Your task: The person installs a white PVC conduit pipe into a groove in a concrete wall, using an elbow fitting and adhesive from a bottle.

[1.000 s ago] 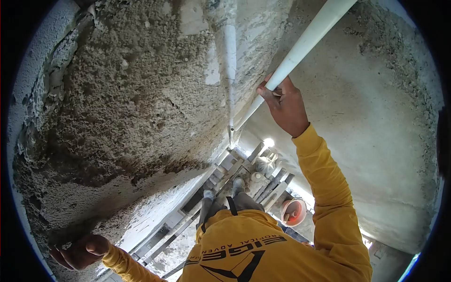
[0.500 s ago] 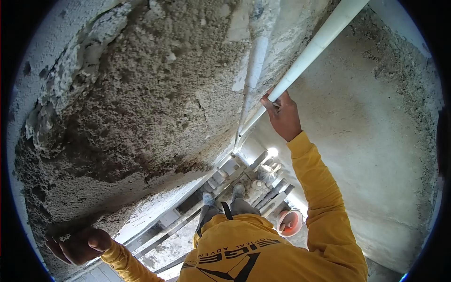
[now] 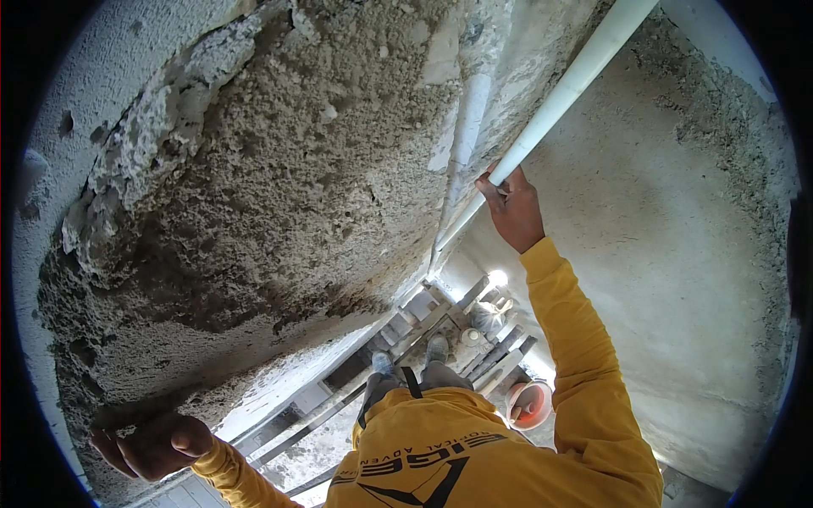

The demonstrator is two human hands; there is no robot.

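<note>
A: Any change?
B: Hardly, against half a second ago: still pinching pale pole, aslant toward one o'clock, with right-hand grip at two. Suggests a steady hold.
A: Left-hand grip?
B: Loosely spread at eight; cannot tell whether touching rough wall.
A: In the way?
B: Same wall, close on pole's ten-o'clock side; planks and bucket lower down, toward five.

Building site with rough, unfinished wall
</note>
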